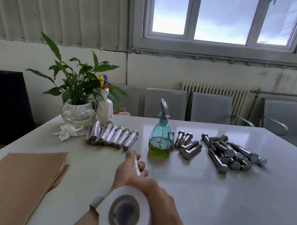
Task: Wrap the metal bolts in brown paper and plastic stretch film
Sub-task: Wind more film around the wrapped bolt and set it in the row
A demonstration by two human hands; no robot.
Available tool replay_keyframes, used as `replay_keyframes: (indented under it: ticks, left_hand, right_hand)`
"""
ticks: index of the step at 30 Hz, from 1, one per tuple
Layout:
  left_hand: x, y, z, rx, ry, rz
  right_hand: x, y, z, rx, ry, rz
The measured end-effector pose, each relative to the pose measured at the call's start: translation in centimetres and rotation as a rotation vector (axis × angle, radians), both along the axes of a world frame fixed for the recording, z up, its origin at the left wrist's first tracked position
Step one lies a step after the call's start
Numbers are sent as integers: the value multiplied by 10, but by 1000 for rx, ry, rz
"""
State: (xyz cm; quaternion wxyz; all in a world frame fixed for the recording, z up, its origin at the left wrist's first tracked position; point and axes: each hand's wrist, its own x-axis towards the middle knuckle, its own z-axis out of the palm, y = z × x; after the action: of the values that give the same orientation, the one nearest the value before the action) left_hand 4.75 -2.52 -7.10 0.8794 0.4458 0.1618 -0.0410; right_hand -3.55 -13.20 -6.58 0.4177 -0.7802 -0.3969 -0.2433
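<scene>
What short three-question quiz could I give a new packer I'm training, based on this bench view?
1. True or false: the stack of brown paper lies to the right of the teal spray bottle.
2. Which hand grips the roll of stretch film? A) left B) right C) neither
3. Fill in: the finished wrapped bolts lie in a row beside the potted ____.

Key:
1. False; the paper is at the left, and the bare bolts are at the right.
2. B; the right hand grips the roll, while the left hand holds a wrapped bolt.
3. plant
</scene>
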Motion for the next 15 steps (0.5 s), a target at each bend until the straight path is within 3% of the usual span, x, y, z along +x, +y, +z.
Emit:
replay_keyframes:
  ticks: [3, 5, 7, 15]
  left_hand:
    - [-1, 15, -3, -191, -38, 18]
    - [0, 23, 0, -87, -103, 48]
    - [6, 33, 8, 83, -152, 51]
    - [111, 93, 76, 1322, -66, 91]
  right_hand:
    - [11, -8, 2, 447, 194, 73]
    - [28, -21, 10, 776, 508, -44]
    - [44, -36, 10, 884, 727, -146]
    - [67, -40, -4, 742, 737, -310]
